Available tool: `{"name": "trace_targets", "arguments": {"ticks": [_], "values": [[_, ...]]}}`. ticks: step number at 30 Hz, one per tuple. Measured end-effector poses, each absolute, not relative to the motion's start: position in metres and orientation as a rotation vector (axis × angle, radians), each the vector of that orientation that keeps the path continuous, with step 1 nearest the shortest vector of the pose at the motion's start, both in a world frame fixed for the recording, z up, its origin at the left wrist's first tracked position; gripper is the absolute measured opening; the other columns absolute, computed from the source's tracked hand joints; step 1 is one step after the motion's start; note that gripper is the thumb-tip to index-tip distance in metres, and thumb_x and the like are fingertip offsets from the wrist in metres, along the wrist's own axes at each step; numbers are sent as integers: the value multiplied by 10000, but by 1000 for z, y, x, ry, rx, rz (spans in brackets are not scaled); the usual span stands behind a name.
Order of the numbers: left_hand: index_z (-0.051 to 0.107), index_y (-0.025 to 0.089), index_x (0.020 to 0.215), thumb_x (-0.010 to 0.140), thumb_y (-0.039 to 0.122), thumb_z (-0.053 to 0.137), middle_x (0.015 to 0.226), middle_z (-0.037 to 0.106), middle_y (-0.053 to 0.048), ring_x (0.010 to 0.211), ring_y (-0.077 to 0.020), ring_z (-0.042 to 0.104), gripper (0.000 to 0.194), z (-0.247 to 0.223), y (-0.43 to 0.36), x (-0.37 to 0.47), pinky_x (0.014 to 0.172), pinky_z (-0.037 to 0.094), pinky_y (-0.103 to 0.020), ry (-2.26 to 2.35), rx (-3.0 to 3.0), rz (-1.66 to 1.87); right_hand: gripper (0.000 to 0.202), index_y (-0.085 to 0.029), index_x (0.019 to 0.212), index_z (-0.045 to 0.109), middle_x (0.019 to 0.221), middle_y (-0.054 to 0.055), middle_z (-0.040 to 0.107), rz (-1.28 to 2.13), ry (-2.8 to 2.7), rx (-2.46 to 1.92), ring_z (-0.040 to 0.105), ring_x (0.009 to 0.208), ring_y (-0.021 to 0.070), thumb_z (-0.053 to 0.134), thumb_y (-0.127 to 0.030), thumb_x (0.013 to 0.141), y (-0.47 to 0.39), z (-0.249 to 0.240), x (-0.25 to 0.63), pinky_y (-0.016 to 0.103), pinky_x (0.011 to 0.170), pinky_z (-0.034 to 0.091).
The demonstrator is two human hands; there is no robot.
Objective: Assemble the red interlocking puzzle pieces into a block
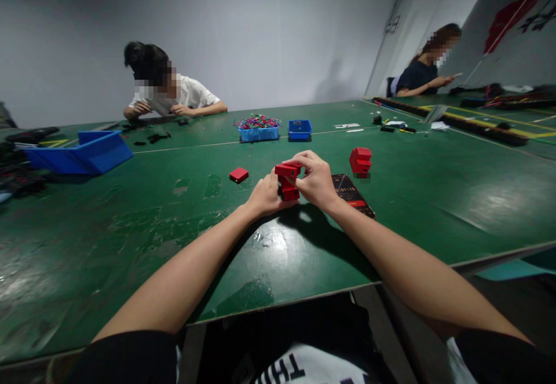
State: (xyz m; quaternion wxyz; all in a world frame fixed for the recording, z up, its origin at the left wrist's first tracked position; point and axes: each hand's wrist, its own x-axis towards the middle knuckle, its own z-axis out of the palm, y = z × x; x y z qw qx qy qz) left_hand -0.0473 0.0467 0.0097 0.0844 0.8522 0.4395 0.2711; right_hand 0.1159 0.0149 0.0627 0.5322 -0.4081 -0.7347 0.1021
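Over the table near its front, my left hand [264, 196] is closed round the left side of a stack of red plastic blocks. Its lower block [290, 193] sits low by the table top. My right hand [316, 178] pinches the upper red block [285, 170] from the right, fingers bent over its top. Fingers partly cover both, so how they join is hidden. A flat red block [238, 175] lies to the left of my hands. Beyond my right hand stands a red angular piece [360, 161]. Beside my right wrist lies a phone [357, 198] with a lit timer.
A blue bin of coloured wires [259, 134] and a small blue tray [299, 131] stand ahead. At left is a large blue bin [82, 158]. One person [174, 94] sits opposite; another [421, 71] sits at far right. Dark small parts lie near both.
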Motion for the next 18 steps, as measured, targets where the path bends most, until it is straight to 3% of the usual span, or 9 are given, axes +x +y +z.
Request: {"name": "trace_targets", "arguments": {"ticks": [6,13,18], "values": [[407,169,1301,707,574,728,1143,634,-147,1030,-352,647,788,10,46,-47,839,522,-462,1291,2533,827,182,-221,888,767,894,46,643,258,-1747,-1001,596,802,178,681,-162,739,16,63,116,293,724,472],[377,138,1332,664,645,741,1118,628,-159,985,-355,651,914,12,44,-45,829,529,-492,1344,2501,810,145,-199,830,731,850,36,648,380,-1668,-1079,565,716,157,745,-293,721,23,60,118,284,672,457],[451,173,1291,682,619,735,1172,621,-147,1048,-350,634,806,12,44,-45,879,527,-508,1307,2530,819,236,-222,879,768,912,44,640,404,-1710,-978,609,822,175,645,-115,708,23,57,117,284,697,484]]}}
